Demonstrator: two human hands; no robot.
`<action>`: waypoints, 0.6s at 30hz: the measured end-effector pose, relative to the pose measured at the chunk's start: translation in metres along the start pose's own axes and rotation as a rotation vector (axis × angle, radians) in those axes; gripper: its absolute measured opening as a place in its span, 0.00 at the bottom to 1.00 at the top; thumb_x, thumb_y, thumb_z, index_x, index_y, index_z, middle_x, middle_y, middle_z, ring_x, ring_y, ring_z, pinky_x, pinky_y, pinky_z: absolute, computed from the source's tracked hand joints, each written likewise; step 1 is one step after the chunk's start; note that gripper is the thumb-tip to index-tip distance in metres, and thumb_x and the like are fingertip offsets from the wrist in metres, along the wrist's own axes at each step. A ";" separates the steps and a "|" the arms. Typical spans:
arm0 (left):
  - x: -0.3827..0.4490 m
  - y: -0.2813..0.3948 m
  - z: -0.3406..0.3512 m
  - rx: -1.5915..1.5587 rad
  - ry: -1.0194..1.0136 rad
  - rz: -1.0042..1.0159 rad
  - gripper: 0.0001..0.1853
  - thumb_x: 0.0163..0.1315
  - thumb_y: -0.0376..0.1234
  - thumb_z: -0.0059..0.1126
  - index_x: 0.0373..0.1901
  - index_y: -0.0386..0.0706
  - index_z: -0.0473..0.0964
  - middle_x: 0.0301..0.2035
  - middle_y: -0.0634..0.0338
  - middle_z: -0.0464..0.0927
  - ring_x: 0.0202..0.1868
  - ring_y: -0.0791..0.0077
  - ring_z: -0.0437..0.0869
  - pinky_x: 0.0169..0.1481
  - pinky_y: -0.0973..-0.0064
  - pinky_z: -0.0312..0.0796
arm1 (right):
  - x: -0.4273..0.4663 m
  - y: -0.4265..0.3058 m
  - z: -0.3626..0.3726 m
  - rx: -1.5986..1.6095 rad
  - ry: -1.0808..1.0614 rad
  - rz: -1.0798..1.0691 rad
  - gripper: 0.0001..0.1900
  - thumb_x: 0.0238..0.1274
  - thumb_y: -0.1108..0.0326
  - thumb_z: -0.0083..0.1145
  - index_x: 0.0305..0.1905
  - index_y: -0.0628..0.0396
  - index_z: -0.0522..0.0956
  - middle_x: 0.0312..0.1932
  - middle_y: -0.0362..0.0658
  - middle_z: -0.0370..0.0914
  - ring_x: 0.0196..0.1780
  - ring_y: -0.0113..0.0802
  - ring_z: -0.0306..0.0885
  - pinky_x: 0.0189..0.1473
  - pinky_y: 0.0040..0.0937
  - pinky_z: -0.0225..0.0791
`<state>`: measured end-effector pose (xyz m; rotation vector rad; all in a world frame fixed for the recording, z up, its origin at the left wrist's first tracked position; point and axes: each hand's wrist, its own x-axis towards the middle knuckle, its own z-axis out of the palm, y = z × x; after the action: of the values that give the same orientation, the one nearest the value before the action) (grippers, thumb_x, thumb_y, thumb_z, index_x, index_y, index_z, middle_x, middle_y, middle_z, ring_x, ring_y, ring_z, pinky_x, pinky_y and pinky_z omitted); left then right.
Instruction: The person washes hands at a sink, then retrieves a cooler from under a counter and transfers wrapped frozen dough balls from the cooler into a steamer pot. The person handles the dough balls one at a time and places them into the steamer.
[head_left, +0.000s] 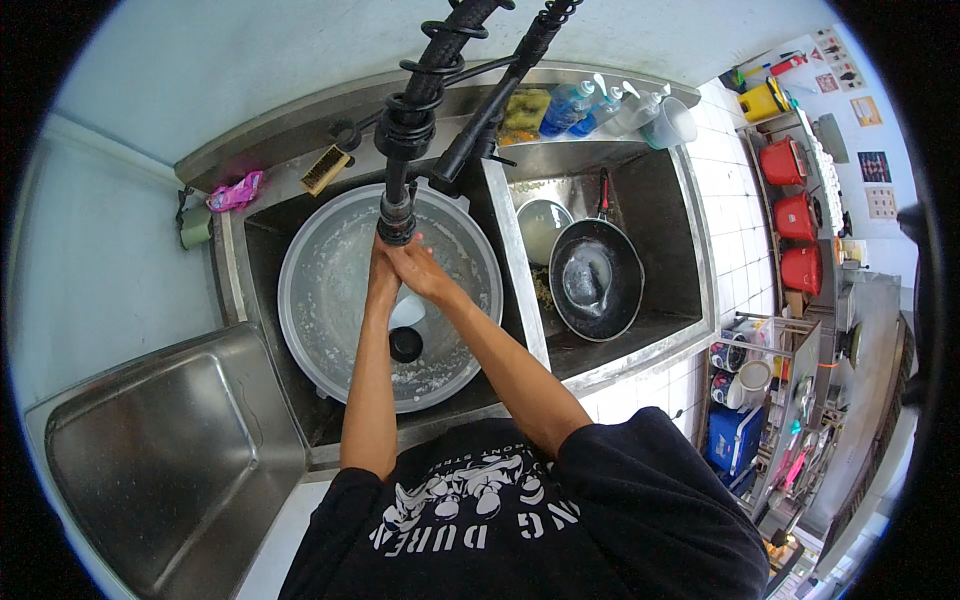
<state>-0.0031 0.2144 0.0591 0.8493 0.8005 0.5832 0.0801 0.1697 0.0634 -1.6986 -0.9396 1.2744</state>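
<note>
My two hands are pressed together beneath the black nozzle of a hanging spray faucet (396, 214). Angled across my left hand (382, 262) is my right hand (417, 268). The nozzle hides part of the fingers, and no object shows between the palms. Below them a large grey plastic basin (286, 296) holds cloudy water with white foam, set inside the left sink bay. A white rounded item (407, 312) and a small black round container (406, 344) are in the basin, close to my left forearm.
The right sink bay holds a wet black frying pan (596, 289) and a round vessel of cloudy liquid (541, 234). Along the back ledge are a wooden scrub brush (325, 170), a pink packet (235, 193), a sponge (526, 111) and pump bottles (568, 109). A steel drainboard (165, 465) lies left.
</note>
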 end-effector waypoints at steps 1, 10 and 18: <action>-0.001 0.002 0.001 0.020 -0.005 0.005 0.22 0.68 0.40 0.54 0.58 0.39 0.64 0.41 0.57 0.76 0.38 0.68 0.82 0.42 0.66 0.78 | -0.002 -0.003 0.000 -0.029 0.042 -0.006 0.36 0.69 0.40 0.38 0.68 0.62 0.59 0.64 0.61 0.67 0.69 0.52 0.64 0.69 0.41 0.55; -0.002 0.000 0.005 -0.002 -0.004 0.126 0.21 0.70 0.38 0.52 0.59 0.39 0.64 0.44 0.55 0.77 0.40 0.67 0.83 0.44 0.65 0.79 | -0.001 -0.012 0.002 0.003 0.094 -0.076 0.40 0.67 0.32 0.34 0.64 0.60 0.68 0.62 0.61 0.70 0.69 0.52 0.65 0.68 0.42 0.55; -0.005 -0.007 -0.001 0.108 0.046 0.095 0.27 0.71 0.44 0.51 0.65 0.39 0.63 0.54 0.51 0.77 0.49 0.63 0.83 0.52 0.66 0.78 | 0.003 -0.004 0.005 -0.017 0.151 -0.048 0.38 0.67 0.35 0.35 0.64 0.61 0.67 0.62 0.62 0.70 0.69 0.52 0.65 0.68 0.42 0.55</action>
<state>-0.0058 0.2071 0.0551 0.9803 0.8421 0.6499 0.0755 0.1748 0.0649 -1.7482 -0.8980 1.0933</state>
